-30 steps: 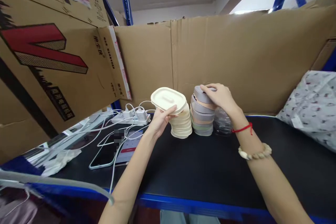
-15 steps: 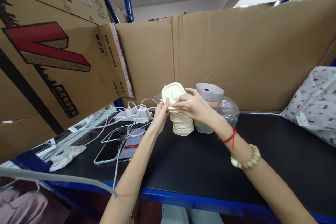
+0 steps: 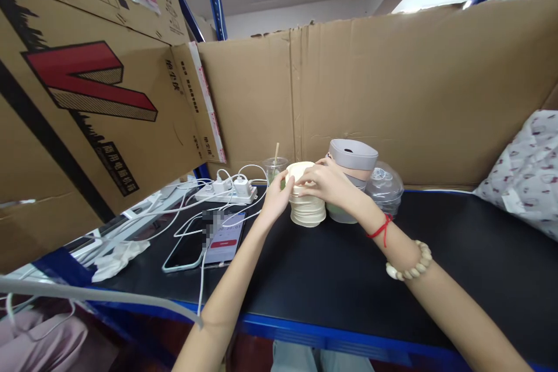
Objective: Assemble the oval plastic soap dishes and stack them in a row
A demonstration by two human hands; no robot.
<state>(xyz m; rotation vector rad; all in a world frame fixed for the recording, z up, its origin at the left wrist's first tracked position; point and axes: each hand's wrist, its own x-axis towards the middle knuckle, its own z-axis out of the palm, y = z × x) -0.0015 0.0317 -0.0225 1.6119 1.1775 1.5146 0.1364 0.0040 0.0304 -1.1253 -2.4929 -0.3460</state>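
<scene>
A cream-coloured ribbed container (image 3: 307,215) stands upright on the black tabletop. On its top lies a matching cream lid (image 3: 300,168), nearly level. My left hand (image 3: 278,195) grips the lid's left edge, thumb on the near side. From the right, my right hand (image 3: 326,185) closes its fingers on the near right side of the lid and covers part of it. Whether the lid is fully seated cannot be made out. Directly behind my right hand stands a cup with a lilac top (image 3: 355,154), its lower part greenish.
A clear domed plastic container (image 3: 384,186) is at the right; a clear cup with a straw (image 3: 275,167) stands behind my left hand. Two phones (image 3: 224,241), white cables and a power strip (image 3: 226,190) lie left. Cardboard (image 3: 392,81) walls the back. A patterned bag (image 3: 523,168) sits far right.
The lid has come down from a tilted position, its face towards me, to lie nearly level on the ribbed container. Both hands moved down with it. The straw cup has come into view.
</scene>
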